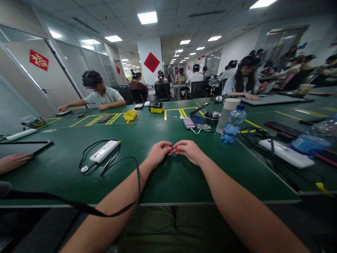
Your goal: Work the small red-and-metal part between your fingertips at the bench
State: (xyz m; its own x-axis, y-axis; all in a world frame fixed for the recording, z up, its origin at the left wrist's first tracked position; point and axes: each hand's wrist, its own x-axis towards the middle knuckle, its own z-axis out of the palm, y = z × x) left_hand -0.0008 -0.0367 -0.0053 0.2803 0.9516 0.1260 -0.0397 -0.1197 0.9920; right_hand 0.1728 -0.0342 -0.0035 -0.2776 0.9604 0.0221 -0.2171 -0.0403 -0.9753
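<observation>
Both of my hands meet just above the green table point(147, 128), straight ahead of me. My left hand point(158, 153) is closed, its thumb and fingers pinching a small dark piece point(171, 148). Opposite it, my right hand point(191, 151) pinches a small orange-red piece point(175, 148). The two pieces touch or nearly touch between the fingertips. Whether they are one item or two I cannot tell, and their kind is too small to make out.
Left of my arms lies a white power bank point(104, 151) with a black cable. A water bottle point(233, 124) and a frosted bottle point(226, 114) stand at right, near a metal bowl point(212, 116). Yellow trays point(130, 115) sit farther back. A black strap point(79, 208) crosses my left forearm. Co-workers sit around.
</observation>
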